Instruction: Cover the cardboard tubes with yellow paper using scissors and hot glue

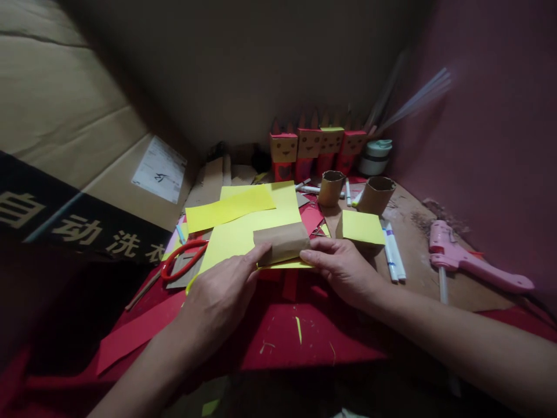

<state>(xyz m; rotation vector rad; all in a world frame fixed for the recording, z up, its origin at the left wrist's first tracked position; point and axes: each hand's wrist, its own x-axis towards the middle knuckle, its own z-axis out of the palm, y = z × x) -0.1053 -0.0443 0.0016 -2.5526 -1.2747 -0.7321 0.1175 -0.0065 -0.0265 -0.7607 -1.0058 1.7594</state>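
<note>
Between my two hands is a brown cardboard tube (282,242), lying on its side over a sheet of yellow paper (252,232). My left hand (228,284) grips the tube's left end, thumb on top. At its right end, the fingers of my right hand (337,264) pinch it. A brighter yellow paper strip (230,208) lies across the sheet. Red-handled scissors (185,260) rest left of the sheet, partly behind my left hand. Right of the tube stands a cardboard piece with a yellow top (362,226).
A pink glue gun (474,258) lies at the right, near white markers (394,255). Two cardboard tubes (332,188) stand behind, with several box-headed paper figures (284,150) and a lidded cup (376,157). A large carton (87,145) blocks the left. A red strip (139,334) lies in front.
</note>
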